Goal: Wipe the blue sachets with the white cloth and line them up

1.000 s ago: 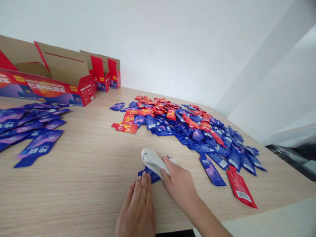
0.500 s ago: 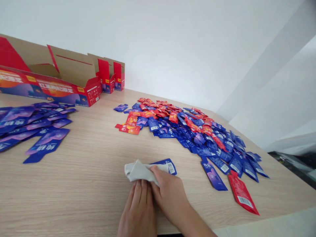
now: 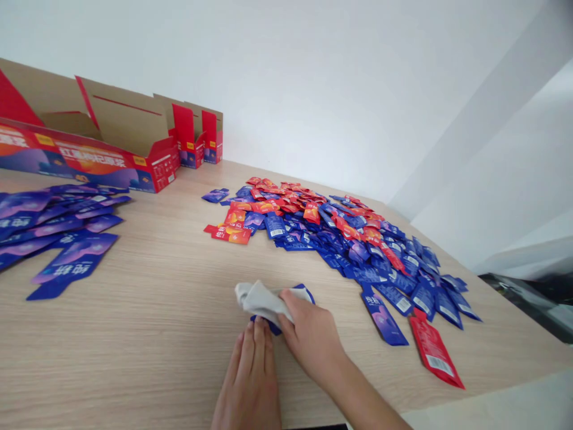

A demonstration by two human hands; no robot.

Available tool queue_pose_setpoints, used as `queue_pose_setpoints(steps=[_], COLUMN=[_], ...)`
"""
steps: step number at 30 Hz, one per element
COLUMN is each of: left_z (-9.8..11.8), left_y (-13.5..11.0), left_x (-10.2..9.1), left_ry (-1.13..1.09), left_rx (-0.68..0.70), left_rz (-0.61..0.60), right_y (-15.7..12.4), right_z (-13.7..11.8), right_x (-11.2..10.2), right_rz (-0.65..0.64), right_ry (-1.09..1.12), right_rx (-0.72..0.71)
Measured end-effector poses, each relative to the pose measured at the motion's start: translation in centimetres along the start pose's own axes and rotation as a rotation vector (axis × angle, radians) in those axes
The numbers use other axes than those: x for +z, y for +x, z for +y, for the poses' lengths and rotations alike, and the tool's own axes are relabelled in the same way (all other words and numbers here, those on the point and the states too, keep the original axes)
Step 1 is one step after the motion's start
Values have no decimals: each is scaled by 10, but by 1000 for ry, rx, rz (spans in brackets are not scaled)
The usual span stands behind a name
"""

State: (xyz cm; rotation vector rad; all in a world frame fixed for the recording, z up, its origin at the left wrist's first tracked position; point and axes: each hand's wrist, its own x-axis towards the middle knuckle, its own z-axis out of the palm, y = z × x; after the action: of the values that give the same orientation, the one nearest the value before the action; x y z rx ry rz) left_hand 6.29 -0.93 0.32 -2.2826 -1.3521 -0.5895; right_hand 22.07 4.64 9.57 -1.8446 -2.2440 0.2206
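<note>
My right hand (image 3: 311, 337) is closed on a crumpled white cloth (image 3: 259, 298) and presses it onto a blue sachet (image 3: 273, 324) lying on the wooden table (image 3: 156, 298). My left hand (image 3: 250, 382) lies flat with fingers together and stretched out, its fingertips on the near end of that sachet. Most of the sachet is hidden under the cloth and my hands. Behind them spreads a big pile of blue and red sachets (image 3: 335, 233).
A single blue sachet (image 3: 384, 316) and a red sachet (image 3: 436, 355) lie near the right table edge. Flat purple-blue cartons (image 3: 58, 239) are spread at the left. Open red cardboard boxes (image 3: 102, 143) stand along the back wall.
The cloth swept left over the sachet, uncovering its far end, then came back right and now covers most of it. My left hand stayed on the sachet's near end.
</note>
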Motion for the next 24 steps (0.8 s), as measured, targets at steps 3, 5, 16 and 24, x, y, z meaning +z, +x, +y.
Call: queue_pose_setpoints(steps=[3,5,16,24], left_z=[1,2,-1,2], left_y=[0,0,2,1], left_x=[1,2,1,8], left_ry=[23,31,27,36], left_rx=[-11,-19,-5,-5], left_rz=[-10,4,13,45], right_y=[7,7,-3,4], right_z=[28,46,10,26], right_x=[-9,-16,-1,-16], right_rz=[19,57,-22,70], right_ry=[-118,-152,-102,-134], right_rx=[268,404,102,256])
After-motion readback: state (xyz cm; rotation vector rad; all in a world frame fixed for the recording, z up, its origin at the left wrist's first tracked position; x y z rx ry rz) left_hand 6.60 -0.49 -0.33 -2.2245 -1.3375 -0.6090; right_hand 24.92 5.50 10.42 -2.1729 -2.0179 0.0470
